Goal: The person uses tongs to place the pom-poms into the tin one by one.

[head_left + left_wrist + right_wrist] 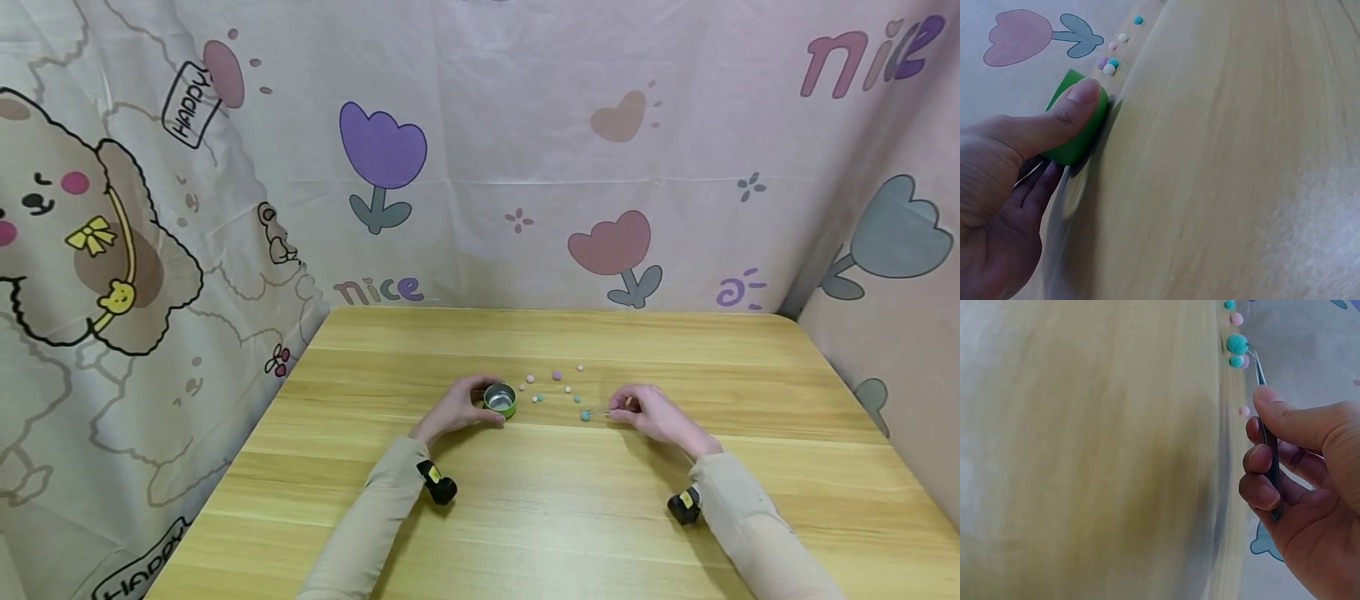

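Left of centre on the wooden table (555,508), the left hand (468,402) curls thumb and fingers round a small green tin (1085,134) whose mouth faces up; its metal floor shows, and I can make out no ball inside. Over to the right, the right hand (651,412) pinches a pair of tweezers (1266,434), their tips at the side of the large teal ball (1236,344). Whether the tips grip that ball or merely touch it, I cannot tell. Between the hands and toward the far side lie a purple ball (557,376), small teal balls (577,398), and several pink balls (530,379) and white balls (567,389). Judging by this, the work is at an early stage: tin and tweezers are in hand, one ball is being handled, and the others are left loose.
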Available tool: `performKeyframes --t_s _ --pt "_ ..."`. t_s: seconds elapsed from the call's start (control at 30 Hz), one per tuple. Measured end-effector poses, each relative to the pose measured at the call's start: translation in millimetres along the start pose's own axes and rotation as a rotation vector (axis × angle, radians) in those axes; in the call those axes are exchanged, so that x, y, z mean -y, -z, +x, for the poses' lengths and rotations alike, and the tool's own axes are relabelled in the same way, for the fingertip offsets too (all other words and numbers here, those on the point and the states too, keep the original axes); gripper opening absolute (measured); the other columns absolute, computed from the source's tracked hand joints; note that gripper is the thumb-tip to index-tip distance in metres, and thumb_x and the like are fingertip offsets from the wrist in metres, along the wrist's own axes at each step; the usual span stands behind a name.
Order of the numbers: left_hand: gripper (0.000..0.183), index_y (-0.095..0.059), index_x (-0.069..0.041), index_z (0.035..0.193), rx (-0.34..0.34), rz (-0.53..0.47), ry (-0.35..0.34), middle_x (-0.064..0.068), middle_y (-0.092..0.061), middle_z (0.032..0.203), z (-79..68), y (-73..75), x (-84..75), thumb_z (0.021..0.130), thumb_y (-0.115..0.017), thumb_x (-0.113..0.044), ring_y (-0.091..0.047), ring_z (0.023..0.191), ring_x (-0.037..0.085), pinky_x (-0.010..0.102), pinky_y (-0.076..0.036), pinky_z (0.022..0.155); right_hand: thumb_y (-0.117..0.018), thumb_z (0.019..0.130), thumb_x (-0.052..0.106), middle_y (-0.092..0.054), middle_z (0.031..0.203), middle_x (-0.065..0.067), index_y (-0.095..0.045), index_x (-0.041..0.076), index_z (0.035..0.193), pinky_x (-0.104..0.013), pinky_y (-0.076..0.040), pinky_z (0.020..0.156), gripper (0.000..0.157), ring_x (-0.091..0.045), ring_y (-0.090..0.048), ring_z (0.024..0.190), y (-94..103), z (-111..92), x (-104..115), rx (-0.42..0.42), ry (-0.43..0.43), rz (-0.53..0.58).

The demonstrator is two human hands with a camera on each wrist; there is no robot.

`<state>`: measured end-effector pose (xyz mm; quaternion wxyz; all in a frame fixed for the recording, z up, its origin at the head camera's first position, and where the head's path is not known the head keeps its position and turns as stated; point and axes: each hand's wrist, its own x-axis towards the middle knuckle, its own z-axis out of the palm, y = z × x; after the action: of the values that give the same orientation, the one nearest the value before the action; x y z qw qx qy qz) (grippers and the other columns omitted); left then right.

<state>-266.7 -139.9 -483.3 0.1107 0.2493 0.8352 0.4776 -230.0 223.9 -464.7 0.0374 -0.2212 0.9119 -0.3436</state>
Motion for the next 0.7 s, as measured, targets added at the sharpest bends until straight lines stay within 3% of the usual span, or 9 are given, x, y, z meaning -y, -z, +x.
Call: performKeyframes --t_s 0.27,0.7 --pt "0.068 -0.056 0.001 0.136 0.002 0.015 -0.002 0.02 -0.065 0.132 -0.2 0.2 0.2 0.076 -0.086 -0.01 -0.062 0.123 0.035 0.042 -0.052 0.108 -0.07 0.092 0.011 -0.068 0.082 -0.001 -0.071 0.006 0.094 -0.018 -0.047 0.06 0.006 -0.002 -0.052 0.069 -1.5 0.7 1.0 -0.025 0.016 0.004" --pt "0.068 -0.056 -0.002 0.137 -0.002 0.015 0.011 0.018 -0.064 0.133 -0.9 0.3 1.2 0.077 -0.086 -0.012 -0.061 0.124 0.034 0.044 -0.051 0.109 -0.068 0.093 0.01 -0.069 0.082 -0.007 -0.071 0.003 0.099 -0.019 -0.048 0.058 0.01 -0.009 -0.055 0.068 -5.8 7.6 14.5 -0.044 -0.005 0.051"
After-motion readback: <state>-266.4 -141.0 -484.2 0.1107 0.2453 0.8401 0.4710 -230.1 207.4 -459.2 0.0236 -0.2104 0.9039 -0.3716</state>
